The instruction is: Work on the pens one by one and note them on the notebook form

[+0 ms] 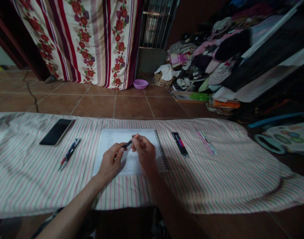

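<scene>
brown tiled floor point(132, 106), floral curtain point(92, 39), dim light

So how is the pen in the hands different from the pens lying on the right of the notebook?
The pen is one alone, pinched between the left hand and the right hand above the notebook. The pens on the right are a small bunch, lying untouched on the striped cloth. The pen slants across, while the pens on the right point mostly away from the person. Both look slim and dark.

Dark pen point(128, 143), orange tip, tilted over notebook point(117, 136).
</scene>
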### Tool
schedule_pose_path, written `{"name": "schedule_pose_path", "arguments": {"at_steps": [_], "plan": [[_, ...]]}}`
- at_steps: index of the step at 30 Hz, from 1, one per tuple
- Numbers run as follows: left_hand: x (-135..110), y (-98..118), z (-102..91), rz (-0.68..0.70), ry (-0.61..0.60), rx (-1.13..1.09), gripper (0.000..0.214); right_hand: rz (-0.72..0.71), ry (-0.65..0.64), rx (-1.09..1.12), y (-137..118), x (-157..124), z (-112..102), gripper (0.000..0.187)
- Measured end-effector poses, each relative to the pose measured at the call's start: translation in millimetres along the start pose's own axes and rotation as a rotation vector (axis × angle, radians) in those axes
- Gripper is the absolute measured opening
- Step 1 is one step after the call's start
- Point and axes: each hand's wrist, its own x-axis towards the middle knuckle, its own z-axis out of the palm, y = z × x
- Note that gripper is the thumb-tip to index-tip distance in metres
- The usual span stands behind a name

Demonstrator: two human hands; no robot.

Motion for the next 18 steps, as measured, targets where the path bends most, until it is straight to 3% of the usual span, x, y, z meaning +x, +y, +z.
{"name": "schedule_pose_path", "arguments": {"at_steps": [7, 13, 18], "plan": [[6.2, 2.5, -3.2, -0.430, -0.216, -0.601, 0.034, 0.182, 0.033, 0.093, 6.5, 6.5, -2.8, 0.028], [5.1, 4.7, -7.5, -0.552, -0.261, -0.763, 0.038, 0.254, 0.037, 0.122, 5.1, 4.9, -1.9, 0.029], [4.7, 1.7, -8.2, -0.574, -0.293, -0.824, 0.037, 0.285, 0.023, 0.119, 6.8, 5.1, -2.2, 0.031]]}}
